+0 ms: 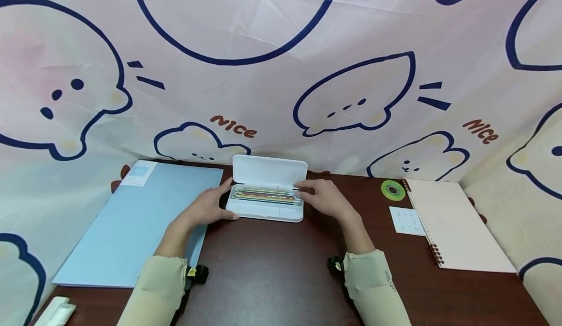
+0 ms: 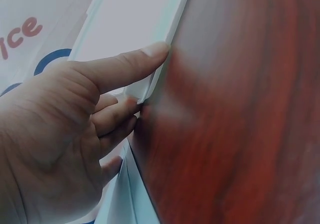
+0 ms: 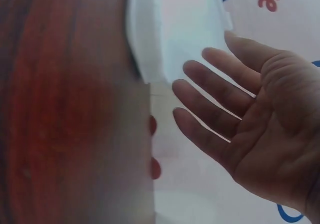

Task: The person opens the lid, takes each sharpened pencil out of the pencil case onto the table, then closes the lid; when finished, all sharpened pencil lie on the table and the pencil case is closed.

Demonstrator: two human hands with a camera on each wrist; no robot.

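A white pencil case [image 1: 259,211] lies on the dark brown table with its lid [image 1: 270,171] raised at the back. Several slim coloured pencils [image 1: 265,196] lie lengthwise inside it. My left hand [image 1: 206,208] holds the case's left end, thumb at the front corner and forefinger at the back. In the left wrist view, the thumb [image 2: 125,66] reaches along the case rim while the other fingers sit beside its end. At the right end, my right hand [image 1: 327,198] has its fingertips near the hinge and pencil ends. The right wrist view shows its fingers [image 3: 220,91] spread and loosely extended.
A large light-blue folder [image 1: 149,218] lies to the left. On the right are a spiral notebook [image 1: 456,223], a small white card [image 1: 401,220] partly under it, and a green ring-shaped disc [image 1: 386,194]. A white object [image 1: 59,311] sits at lower left. Printed cloth [image 1: 263,96] hangs behind the table.
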